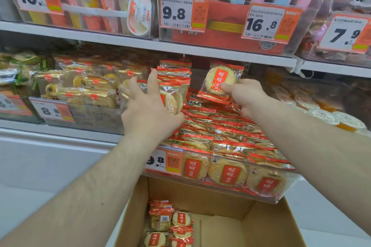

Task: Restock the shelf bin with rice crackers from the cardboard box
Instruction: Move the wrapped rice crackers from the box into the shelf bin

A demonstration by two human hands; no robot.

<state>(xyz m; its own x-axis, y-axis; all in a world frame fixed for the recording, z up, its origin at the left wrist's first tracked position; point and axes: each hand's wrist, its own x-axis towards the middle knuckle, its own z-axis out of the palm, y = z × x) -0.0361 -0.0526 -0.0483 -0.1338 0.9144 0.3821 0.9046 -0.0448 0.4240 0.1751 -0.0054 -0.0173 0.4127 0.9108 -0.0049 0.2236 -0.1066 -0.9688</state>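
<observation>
The clear plastic shelf bin (282, 194) on the middle shelf is holding many round rice crackers in clear wrappers with red and gold edges (226, 173), lying in overlapping rows that are rising toward the back. A white and orange price tag reading 9.8 (162, 161) is sitting on the bin's front wall at its left end.

Below the bin, the open brown cardboard box (220, 202) is holding a small cluster of the same wrapped crackers (170, 224) against its left wall; the rest of its floor is showing bare cardboard.

The left hand (149, 110) is reaching into the bin's left rear part. Its fingers are spread and curling round an upright stack of wrapped crackers (172, 86), with the thumb pressing the near face of the stack low down and the fingertips lying over its left side.

The right hand (246, 96) is hovering over the bin's rear middle. It is pinching a single wrapped cracker with a red label (219, 79); the thumb is lying across the packet's lower front, and the other fingers are curled out of sight behind it. The packet is standing tilted, label facing the camera, just above the crackers in the bin.

The neighbouring clear bin to the left (90, 114) is holding gold-wrapped yellow pastries (94, 86).
</observation>
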